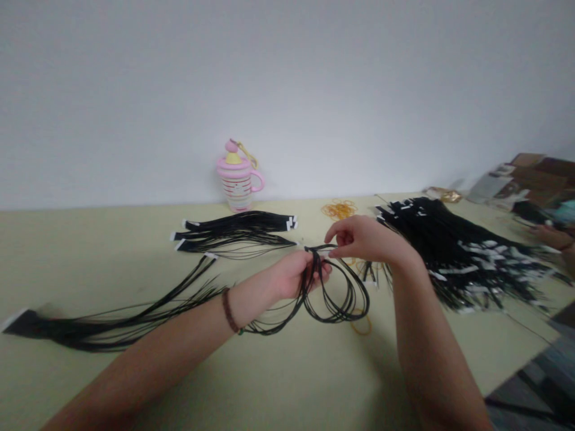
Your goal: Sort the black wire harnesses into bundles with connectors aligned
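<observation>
A bundle of thin black cables [359,314] hangs in large loops below my left hand [299,272], whose fingers are wrapped around its gathered part. My right hand [353,238] is at the top of the loops, its fingers curled and its thumb tip against a white connector [326,255] of the bundle. Whatever lies between those fingertips is mostly hidden. Beneath the loops, a single yellow rubber band [369,326] lies on the table. Left of my forearm, a loose cable bundle [85,332] with white end connectors is spread out.
Folded black cable bundles [242,222] lie behind my left hand, near a pink striped cup [236,182] by the wall. Rubber bands [339,209] form a pile. A large heap of cables [449,245] covers the right side. Another person's hand [554,238] is at the far right, near cardboard boxes [534,176].
</observation>
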A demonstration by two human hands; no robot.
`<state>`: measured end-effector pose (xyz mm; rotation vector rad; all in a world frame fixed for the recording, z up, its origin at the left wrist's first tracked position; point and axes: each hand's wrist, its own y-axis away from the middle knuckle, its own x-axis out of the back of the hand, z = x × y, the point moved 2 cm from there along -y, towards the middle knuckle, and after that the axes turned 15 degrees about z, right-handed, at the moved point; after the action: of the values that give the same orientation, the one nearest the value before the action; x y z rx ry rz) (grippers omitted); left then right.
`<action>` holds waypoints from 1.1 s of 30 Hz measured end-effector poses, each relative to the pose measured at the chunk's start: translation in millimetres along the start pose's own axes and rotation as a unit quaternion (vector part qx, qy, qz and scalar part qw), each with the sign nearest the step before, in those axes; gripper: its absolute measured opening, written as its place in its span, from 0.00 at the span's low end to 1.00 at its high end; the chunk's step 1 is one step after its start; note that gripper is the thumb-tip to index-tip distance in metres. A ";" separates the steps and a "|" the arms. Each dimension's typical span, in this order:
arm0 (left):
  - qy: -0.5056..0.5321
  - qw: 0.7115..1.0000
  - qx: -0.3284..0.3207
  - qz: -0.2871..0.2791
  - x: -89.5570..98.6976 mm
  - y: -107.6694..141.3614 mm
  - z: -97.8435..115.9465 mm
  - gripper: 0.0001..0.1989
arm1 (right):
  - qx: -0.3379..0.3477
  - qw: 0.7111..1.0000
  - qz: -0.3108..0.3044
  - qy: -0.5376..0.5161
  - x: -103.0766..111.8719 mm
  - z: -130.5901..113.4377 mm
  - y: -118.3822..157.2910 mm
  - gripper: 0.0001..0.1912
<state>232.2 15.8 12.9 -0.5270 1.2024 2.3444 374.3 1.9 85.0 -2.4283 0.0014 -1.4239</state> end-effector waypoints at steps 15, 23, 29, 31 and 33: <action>-0.152 0.986 -0.010 -0.068 5.6 5.2 -0.9 0.10 | 0.009 0.999 0.014 -0.028 1.3 -2.5 -1.9 0.07; -0.188 0.975 -0.045 -0.111 7.7 8.1 0.5 0.08 | 0.066 0.994 -0.036 -0.076 3.9 -3.0 0.7 0.11; -0.201 0.969 -0.086 -0.112 8.9 8.9 2.0 0.08 | 0.075 0.995 -0.053 -0.047 1.1 -1.0 -1.2 0.11; -0.202 0.969 -0.100 -0.105 7.8 12.7 3.1 0.09 | 0.076 0.996 -0.035 -0.031 1.2 -0.4 -2.0 0.10; -0.204 0.968 -0.112 -0.096 7.2 15.1 4.3 0.09 | 0.084 0.996 -0.024 -0.019 0.9 -0.6 -2.5 0.10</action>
<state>217.4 13.0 21.4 -0.2033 0.6733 2.2835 373.9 4.0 86.7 -2.3310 -0.1786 -1.3400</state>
